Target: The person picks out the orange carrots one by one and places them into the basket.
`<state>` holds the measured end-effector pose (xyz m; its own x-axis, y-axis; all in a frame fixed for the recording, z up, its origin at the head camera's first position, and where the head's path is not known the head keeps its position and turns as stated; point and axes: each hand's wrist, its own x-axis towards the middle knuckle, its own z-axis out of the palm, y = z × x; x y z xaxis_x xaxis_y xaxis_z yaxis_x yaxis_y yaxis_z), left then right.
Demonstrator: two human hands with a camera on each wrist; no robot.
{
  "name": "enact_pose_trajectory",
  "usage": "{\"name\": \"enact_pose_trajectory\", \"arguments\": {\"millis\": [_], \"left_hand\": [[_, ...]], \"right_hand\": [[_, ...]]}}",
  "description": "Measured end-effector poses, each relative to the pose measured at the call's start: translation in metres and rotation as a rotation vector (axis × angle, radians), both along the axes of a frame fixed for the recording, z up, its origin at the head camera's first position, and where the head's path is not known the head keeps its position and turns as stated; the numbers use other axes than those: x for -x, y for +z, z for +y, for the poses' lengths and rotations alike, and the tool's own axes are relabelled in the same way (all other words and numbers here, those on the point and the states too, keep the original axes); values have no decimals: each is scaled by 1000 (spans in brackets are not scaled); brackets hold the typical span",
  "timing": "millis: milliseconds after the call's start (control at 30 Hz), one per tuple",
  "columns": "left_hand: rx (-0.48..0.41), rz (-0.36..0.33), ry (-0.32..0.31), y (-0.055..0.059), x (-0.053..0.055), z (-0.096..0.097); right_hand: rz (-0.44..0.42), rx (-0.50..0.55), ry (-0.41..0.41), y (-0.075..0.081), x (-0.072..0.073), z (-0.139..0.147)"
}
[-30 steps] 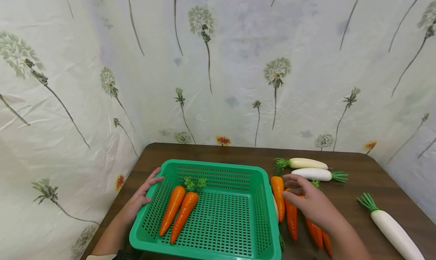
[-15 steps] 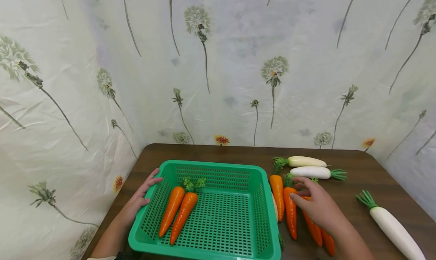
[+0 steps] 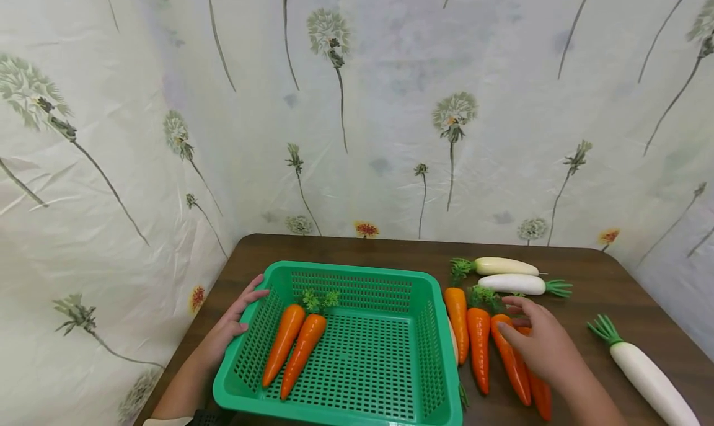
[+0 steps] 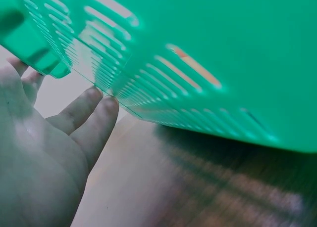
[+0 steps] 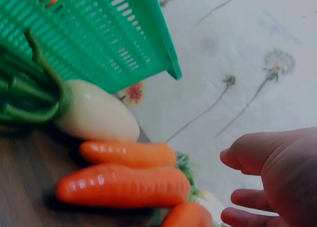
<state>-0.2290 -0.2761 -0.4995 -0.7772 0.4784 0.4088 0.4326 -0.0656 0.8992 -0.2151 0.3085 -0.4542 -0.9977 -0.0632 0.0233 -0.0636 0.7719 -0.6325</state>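
My left hand (image 3: 230, 328) rests against the left side of a green plastic basket (image 3: 357, 270). Its fingers lie fairly straight, some over the rim and some on the slotted outer wall in the left wrist view. Two orange carrots (image 3: 302, 356) with leafy tops lie at the left inside the basket. My right hand (image 3: 543, 336) holds nothing and hovers over several carrots (image 3: 510, 359) on the table, right of the basket. Its fingers are loosely bent near the leafy ends. The right wrist view shows it apart from a carrot (image 5: 124, 186).
A cream radish (image 3: 504, 266) and a white radish (image 3: 512, 284) lie at the back right of the brown table (image 3: 586, 277). Another white radish (image 3: 649, 376) lies far right. One more radish (image 5: 101, 111) sits beside the basket. Flowered cloth (image 3: 385, 116) hangs behind.
My right hand has moved to the right across the carrots, uncovering those nearer the basket. The left hand and the basket stay in place.
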Motion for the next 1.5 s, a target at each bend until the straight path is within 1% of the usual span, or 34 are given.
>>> {"name": "enact_pose_trajectory", "arguments": {"millis": [100, 200, 433, 533, 767, 867, 967, 1067, 1167, 1333, 1500], "left_hand": [[8, 11, 11, -1, 0, -1], [11, 7, 15, -1, 1, -1], [13, -5, 20, 0, 0, 0], [18, -5, 23, 0, -1, 0], [4, -4, 2, 0, -3, 1], [1, 0, 0, 0, -2, 2], [7, 2, 6, 1, -1, 1], [15, 0, 10, 1, -2, 0], [17, -5, 10, 1, -3, 0], [4, -5, -2, 1, -3, 0], [-11, 18, -22, 0, 0, -1]], "right_hand": [[33, -31, -20, -3, 0, 4], [54, -54, -40, -5, -1, 7], [75, -61, -95, -7, -3, 13], [76, -69, -132, -8, -3, 19], [19, -64, -262, -10, -5, 33], [-6, -54, -292, -12, -6, 39], [-57, -52, -285, -16, -5, 44], [-127, -49, -260, -22, -3, 49], [-164, -34, -235, -29, -1, 51], [-160, -13, -181, -39, -1, 53], [-134, -34, -165, -43, -1, 54]]}}
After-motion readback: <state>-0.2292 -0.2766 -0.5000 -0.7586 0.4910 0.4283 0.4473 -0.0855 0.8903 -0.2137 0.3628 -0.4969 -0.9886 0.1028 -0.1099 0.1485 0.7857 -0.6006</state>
